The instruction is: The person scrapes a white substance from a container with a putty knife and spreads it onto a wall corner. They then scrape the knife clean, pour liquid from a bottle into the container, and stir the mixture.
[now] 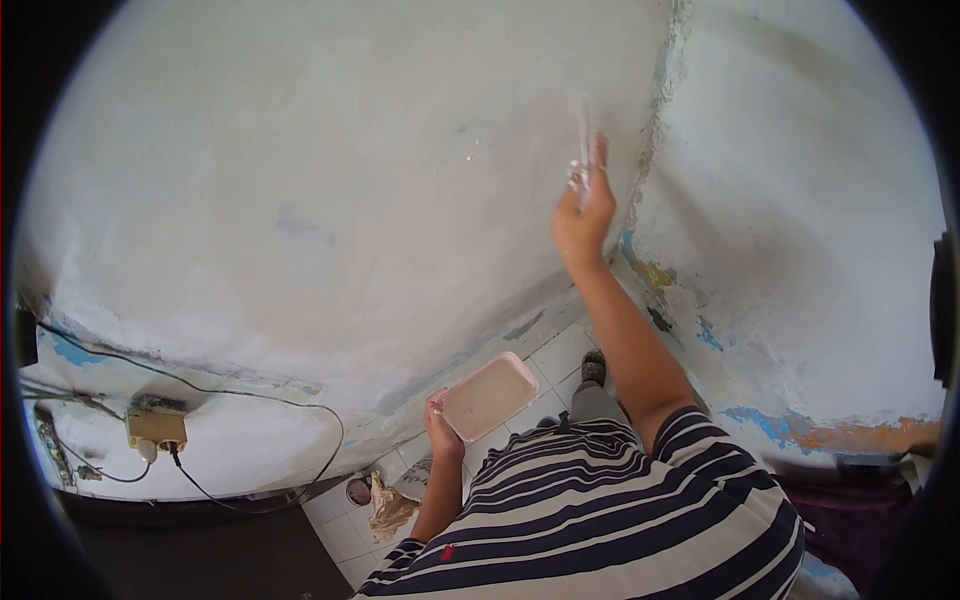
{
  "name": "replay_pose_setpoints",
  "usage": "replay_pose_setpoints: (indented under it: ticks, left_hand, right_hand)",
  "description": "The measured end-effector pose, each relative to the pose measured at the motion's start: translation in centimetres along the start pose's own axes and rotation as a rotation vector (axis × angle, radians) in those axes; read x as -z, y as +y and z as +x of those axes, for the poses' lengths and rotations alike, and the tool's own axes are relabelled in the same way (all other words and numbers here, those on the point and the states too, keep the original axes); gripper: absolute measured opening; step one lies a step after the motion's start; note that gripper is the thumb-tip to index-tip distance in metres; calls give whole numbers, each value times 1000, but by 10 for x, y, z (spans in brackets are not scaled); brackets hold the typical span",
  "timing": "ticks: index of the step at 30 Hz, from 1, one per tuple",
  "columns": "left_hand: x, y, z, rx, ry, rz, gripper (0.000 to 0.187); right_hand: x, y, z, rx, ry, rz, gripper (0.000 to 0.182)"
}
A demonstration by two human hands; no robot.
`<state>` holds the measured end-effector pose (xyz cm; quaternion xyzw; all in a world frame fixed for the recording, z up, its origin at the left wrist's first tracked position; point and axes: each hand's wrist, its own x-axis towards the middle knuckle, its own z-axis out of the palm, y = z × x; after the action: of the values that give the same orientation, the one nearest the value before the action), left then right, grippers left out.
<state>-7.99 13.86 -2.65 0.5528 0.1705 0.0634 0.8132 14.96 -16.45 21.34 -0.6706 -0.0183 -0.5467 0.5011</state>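
Observation:
My left hand (442, 430) is closed on the near-left edge of a shallow pink tray (516, 358), held at waist height. A smooth layer of greyish-beige paste (488, 400) covers the tray's inside. Raised ahead of me, my right hand (585, 212) grips a thin, pale, blade-like tool (586, 125), smeared by motion and seen nearly edge-on. White smears mark the fingers of that hand. The tool overlaps the patchy, plastered wall (380, 190) in this view, just left of the room's corner.
A rough, flaking corner seam (655, 110) joins the right-hand wall (800, 200). At lower left, cables run from a socket box (157, 428). A dark brown surface (200, 550) lies beneath. On the white-tiled floor (345, 535) sit a crumpled bag (390, 508) and a small round container (358, 491).

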Motion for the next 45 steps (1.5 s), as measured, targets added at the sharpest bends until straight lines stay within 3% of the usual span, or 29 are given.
replay_pose_setpoints:
  ticks: [1,3,7,9,10,12,16,18,22,24,27,29,31,33,37,38,40,42,44,45]
  left_hand:
    - [1,1,0,-7,3,-1,56]
    - [2,1,-3,2,24,-39,54]
    - [3,-1,-4,-18,9,-49,52]
    - [5,0,-2,-15,37,-23,53]
    - [5,3,0,-15,36,-21,53]
    - [0,6,-3,9,49,-31,52]
    - [4,0,-6,-1,36,-90,51]
    - [10,-8,-1,8,-15,-49,58]
    - [-5,-6,1,-7,30,-117,51]
    - [-3,-4,1,10,67,-77,50]
    - [-2,-1,-4,-4,69,-90,48]
    - [3,-4,-8,14,80,-93,47]
    - [6,-4,-9,19,82,-91,47]
    - [7,-4,-13,-11,66,-55,47]
    - [8,-9,-7,-8,82,-49,45]
    - [10,-10,-4,17,56,-44,53]
    - [11,-8,-2,39,29,-38,61]
    - [10,-3,-4,-33,29,6,58]
    - [3,6,-9,-19,52,-56,55]
    - [2,8,-13,-3,66,-111,52]
  right_hand:
    - [-14,-3,-8,2,0,7,60]
    - [-47,-5,-41,143,-111,-257,59]
    - [-30,-29,-94,109,-181,-207,62]
    - [5,-27,-92,-209,-466,87,69]
    - [15,-27,-78,-211,-464,87,69]
    - [22,-21,-39,-183,-191,50,65]
    - [-12,3,-14,-142,-96,-135,65]
    - [-36,-9,-53,198,-127,-334,63]
    - [-6,-40,-132,-3,-462,-2,54]
    - [22,-22,-132,-308,-531,143,40]
    - [38,6,-56,-267,-117,-39,22]
    - [37,39,2,-388,-56,-92,52]
    - [11,42,33,-300,83,-34,56]
    - [-12,14,24,-467,-96,-84,60]
    - [-33,-41,-74,-23,-119,-25,54]
    - [-19,-49,-82,-22,-118,-30,54]
    - [10,-60,-80,-206,-342,203,44]
    - [26,-26,-43,-335,-187,91,34]
    - [27,3,16,-335,-4,-13,29]
    - [18,7,24,-337,-12,-14,29]
